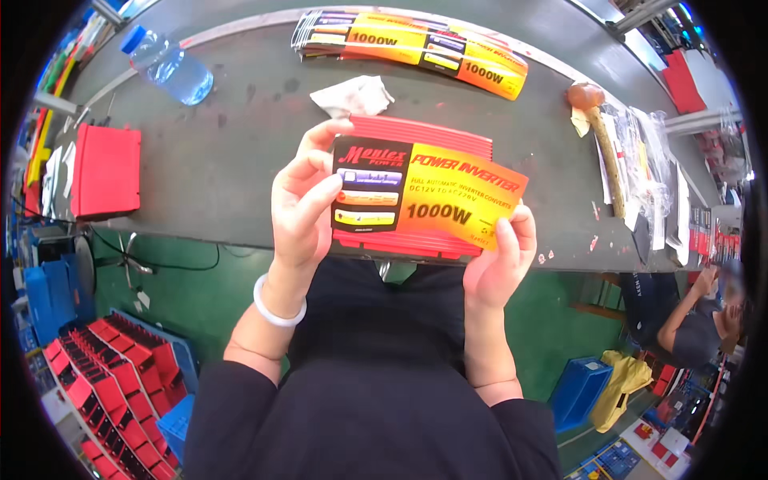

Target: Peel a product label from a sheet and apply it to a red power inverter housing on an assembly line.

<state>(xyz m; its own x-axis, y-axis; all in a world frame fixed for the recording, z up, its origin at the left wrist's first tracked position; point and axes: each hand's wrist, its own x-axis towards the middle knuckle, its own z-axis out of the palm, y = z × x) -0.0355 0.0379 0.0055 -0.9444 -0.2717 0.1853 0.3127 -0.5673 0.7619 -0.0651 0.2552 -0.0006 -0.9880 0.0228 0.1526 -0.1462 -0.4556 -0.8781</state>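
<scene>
A black and yellow-orange printed label (468, 192) is stretched between my two hands, its right part curling. My left hand (298, 210) pinches it at the left edge between thumb and fingers. At the lower right corner, my right hand (502, 260) grips it the same way. Under the label lies a red ribbed inverter case (424, 128) near the table's front edge, mostly covered; its upper and lower ribs show. Whether the label touches the case I cannot tell. Just beyond the case is a crumpled white cloth (352, 97).
A plastic-wrapped stack of labels (388, 38) lies at the table's far side. A water bottle (170, 68) and another red case (106, 172) are left; a mallet (600, 132) and plastic wrap (660, 152) are right. Red housings (112, 376) fill the lower left. Another person (694, 336) is at far right.
</scene>
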